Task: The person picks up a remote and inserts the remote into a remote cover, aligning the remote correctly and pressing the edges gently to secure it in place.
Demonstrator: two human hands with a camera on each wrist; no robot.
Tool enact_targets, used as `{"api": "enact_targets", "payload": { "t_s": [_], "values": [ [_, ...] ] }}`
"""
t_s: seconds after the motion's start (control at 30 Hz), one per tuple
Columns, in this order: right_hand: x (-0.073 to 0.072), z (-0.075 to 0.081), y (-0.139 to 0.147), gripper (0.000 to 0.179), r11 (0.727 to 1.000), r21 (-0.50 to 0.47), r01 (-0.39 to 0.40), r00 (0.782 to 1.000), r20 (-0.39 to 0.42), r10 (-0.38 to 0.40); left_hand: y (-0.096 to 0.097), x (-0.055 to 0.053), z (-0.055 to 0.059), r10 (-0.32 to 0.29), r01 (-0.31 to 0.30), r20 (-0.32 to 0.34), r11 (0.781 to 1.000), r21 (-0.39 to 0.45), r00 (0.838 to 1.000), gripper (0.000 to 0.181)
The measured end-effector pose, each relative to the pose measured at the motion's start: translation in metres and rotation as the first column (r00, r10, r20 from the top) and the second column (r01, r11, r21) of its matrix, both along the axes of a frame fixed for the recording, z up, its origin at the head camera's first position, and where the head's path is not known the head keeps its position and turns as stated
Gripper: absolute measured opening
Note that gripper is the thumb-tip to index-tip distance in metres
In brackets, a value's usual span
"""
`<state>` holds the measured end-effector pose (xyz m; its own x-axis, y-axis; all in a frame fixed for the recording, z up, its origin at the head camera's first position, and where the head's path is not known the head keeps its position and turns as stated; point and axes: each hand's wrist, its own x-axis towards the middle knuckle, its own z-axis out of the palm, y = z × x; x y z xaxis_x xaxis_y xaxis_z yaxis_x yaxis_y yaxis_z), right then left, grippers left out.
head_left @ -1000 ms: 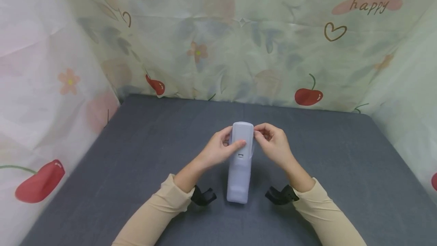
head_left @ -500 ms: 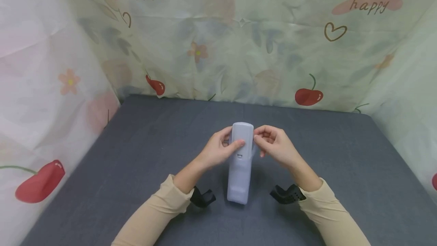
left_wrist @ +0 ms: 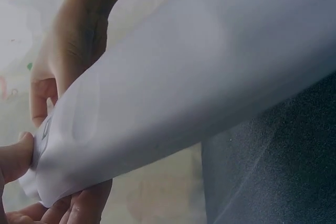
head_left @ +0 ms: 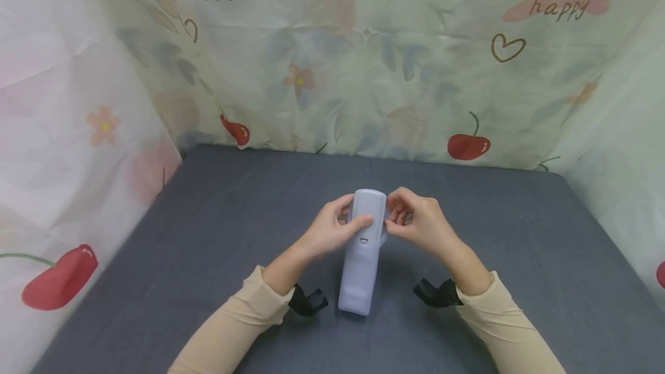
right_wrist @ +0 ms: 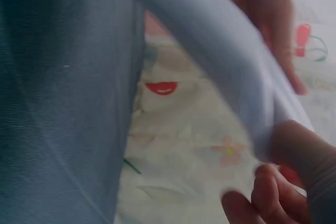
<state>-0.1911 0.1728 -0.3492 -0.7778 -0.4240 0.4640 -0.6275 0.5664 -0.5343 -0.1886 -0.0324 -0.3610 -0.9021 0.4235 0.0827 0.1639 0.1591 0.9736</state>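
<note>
A long pale lavender-white remote control (head_left: 359, 273) is held up over the table, its back with a small latch facing the head camera. My left hand (head_left: 332, 227) grips its upper part, thumb across the back and fingers behind the left edge. At the right edge, my right hand (head_left: 418, 218) has its index finger and thumb on the side, other fingers curled. A thin pale rim juts out there below the thumb; what it is cannot be made out. In the left wrist view the remote control (left_wrist: 152, 77) spans the picture. The right wrist view shows my right thumb (right_wrist: 294, 142) against its end.
A dark grey cloth-covered table (head_left: 249, 206) lies beneath. Patterned curtains (head_left: 332, 74) with cherries and flowers hang behind it and along both sides. Black straps (head_left: 309, 300) sit at the wrists, over beige sleeves (head_left: 234, 322).
The lower end of the remote control has swung slightly left. My right hand has shifted slightly right, its thumb sliding lower along the edge and parting from the index finger. My left hand keeps its grip.
</note>
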Motion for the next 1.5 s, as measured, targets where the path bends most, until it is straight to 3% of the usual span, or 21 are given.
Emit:
{"api": "enact_targets", "payload": {
  "t_s": [0.17, 0.33, 0.43, 0.53, 0.63, 0.83, 0.93, 1.07, 1.23, 1.5],
  "values": [
    [0.001, -0.007, -0.006, 0.016, 0.996, -0.003, 0.086, 0.98, -0.178, -0.085, -0.001, 0.0, 0.0, -0.003, 0.003, 0.01, 1.0, -0.002, 1.0, 0.048],
    [-0.003, -0.014, -0.009, 0.011, 0.991, -0.007, 0.131, 0.915, -0.383, -0.124, -0.001, 0.0, 0.002, -0.021, 0.021, 0.014, 1.0, -0.001, 1.0, 0.049],
    [-0.005, -0.017, -0.009, 0.011, 0.992, -0.018, 0.124, 0.893, -0.433, -0.12, -0.001, -0.001, 0.002, -0.029, 0.029, 0.003, 1.0, -0.009, 1.0, 0.051],
    [-0.007, -0.017, -0.008, 0.011, 0.993, -0.037, 0.112, 0.9, -0.419, -0.117, 0.0, -0.001, 0.0, -0.035, 0.035, -0.01, 0.999, -0.032, 0.999, 0.051],
    [-0.008, -0.016, -0.007, 0.009, 0.991, -0.082, 0.104, 0.923, -0.364, -0.127, 0.002, 0.0, -0.001, -0.043, 0.042, -0.017, 0.998, -0.054, 0.999, 0.052],
    [-0.007, -0.005, -0.008, 0.004, 0.963, -0.249, 0.105, 0.98, -0.138, -0.142, 0.005, 0.002, -0.002, -0.04, 0.037, -0.035, 0.996, -0.085, 0.999, 0.053],
    [-0.005, 0.002, -0.009, 0.004, 0.945, -0.297, 0.137, 0.985, -0.058, -0.161, 0.008, 0.004, 0.001, -0.032, 0.025, -0.062, 0.994, -0.106, 0.998, 0.053],
    [-0.005, 0.004, -0.011, 0.005, 0.928, -0.334, 0.166, 0.982, -0.032, -0.187, 0.01, 0.005, 0.003, -0.008, -0.005, -0.093, 0.99, -0.14, 0.996, 0.055],
    [-0.003, 0.005, -0.014, 0.004, 0.924, -0.331, 0.191, 0.966, -0.103, -0.236, 0.013, 0.005, 0.005, 0.016, -0.036, -0.111, 0.983, -0.18, 0.994, 0.056],
    [-0.001, 0.005, -0.017, 0.005, 0.956, -0.216, 0.197, 0.903, -0.34, -0.263, 0.016, 0.005, 0.004, 0.042, -0.07, -0.132, 0.973, -0.219, 0.99, 0.056]
  ]
}}
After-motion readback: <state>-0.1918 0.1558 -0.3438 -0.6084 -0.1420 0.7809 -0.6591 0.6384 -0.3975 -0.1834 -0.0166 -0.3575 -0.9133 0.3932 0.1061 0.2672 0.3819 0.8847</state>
